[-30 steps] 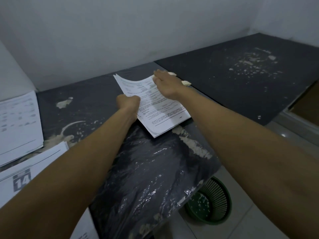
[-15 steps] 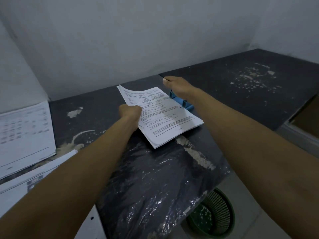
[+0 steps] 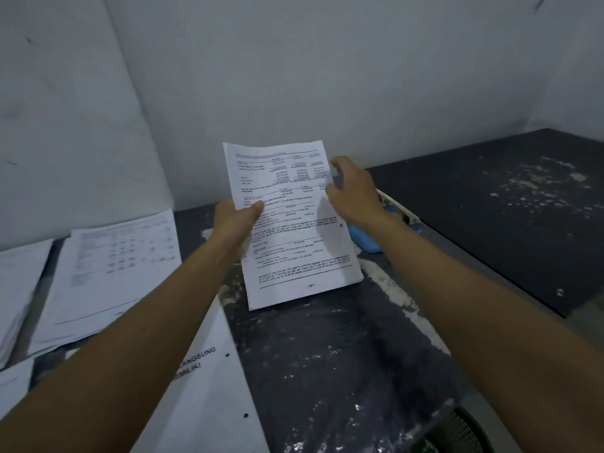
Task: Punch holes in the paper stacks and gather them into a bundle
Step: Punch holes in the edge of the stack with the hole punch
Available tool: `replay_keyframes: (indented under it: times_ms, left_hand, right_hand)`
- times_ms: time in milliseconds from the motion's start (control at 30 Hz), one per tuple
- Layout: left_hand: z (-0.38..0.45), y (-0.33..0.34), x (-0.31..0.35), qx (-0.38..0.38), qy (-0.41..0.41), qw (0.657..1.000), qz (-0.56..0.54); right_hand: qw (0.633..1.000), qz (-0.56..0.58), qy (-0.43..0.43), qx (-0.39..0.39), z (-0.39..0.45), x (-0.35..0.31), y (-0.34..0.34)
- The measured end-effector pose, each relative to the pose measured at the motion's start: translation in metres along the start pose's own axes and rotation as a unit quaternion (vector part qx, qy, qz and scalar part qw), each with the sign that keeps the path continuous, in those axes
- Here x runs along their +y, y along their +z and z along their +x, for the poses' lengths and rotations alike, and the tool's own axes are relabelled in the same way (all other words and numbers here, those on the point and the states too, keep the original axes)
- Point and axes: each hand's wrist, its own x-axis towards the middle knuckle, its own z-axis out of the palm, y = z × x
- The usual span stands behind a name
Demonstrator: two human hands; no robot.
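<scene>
The fingers (image 3: 253,209) of the left hand (image 3: 237,220) are curled round the left edge of a thin stack of paper (image 3: 294,230), with the thumb pressed on top, and they hold it up off the desk (image 3: 327,348). The stack is tilted up toward the wall, its bottom edge low over the desk. The right hand (image 3: 353,194) is by the right edge of the stack; its fingers are apart and loosely bent, and I cannot tell if they touch the paper. A small dark dot on the right edge looks like a punched hole. Just behind the right wrist lies the blue hole punch (image 3: 366,240) on the desk.

I think this stack has its holes and is ready to join the others. Near the left arm lies a sheet with holes (image 3: 209,387), and more piles of paper (image 3: 108,273) sit further left. The next move needs the stack carried left and laid down with its edges lined up
</scene>
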Motion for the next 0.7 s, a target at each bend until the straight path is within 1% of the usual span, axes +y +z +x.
replay_keyframes:
  times_ms: [33, 100, 200, 267, 367, 433, 500, 567, 700]
  left_hand:
    - [0.0, -0.008, 0.003, -0.005, 0.003, 1.0, -0.009]
    - [0.002, -0.021, 0.009, -0.004, 0.014, 1.0, -0.018]
    - [0.008, -0.039, 0.017, 0.02, 0.044, 0.999, -0.013]
    - [0.013, -0.048, 0.021, 0.037, 0.056, 0.998, 0.0]
    - [0.023, -0.06, 0.024, 0.052, 0.057, 0.997, 0.014]
    - [0.031, -0.069, 0.025, 0.056, 0.058, 0.996, 0.03]
    - [0.041, -0.077, 0.023, 0.057, 0.056, 0.995, 0.057]
    - [0.051, -0.083, 0.02, 0.062, 0.06, 0.989, 0.118]
    - [0.072, -0.091, 0.011, 0.071, 0.075, 0.961, 0.256]
  right_hand:
    - [0.999, 0.037, 0.016, -0.004, -0.002, -0.005, 0.008]
    - [0.992, 0.099, 0.079, -0.02, -0.003, -0.01, 0.022]
    - [0.967, 0.169, 0.182, -0.056, 0.0, -0.016, 0.039]
    - [0.95, 0.224, 0.211, -0.061, 0.002, -0.018, 0.049]
    - [0.935, 0.267, 0.233, -0.024, 0.008, -0.021, 0.06]
    - [0.93, 0.276, 0.242, -0.004, 0.015, -0.023, 0.069]
    - [0.933, 0.262, 0.247, 0.004, 0.022, -0.025, 0.081]
    - [0.937, 0.24, 0.252, 0.005, 0.028, -0.024, 0.095]
    - [0.944, 0.186, 0.273, 0.011, 0.039, -0.013, 0.118]
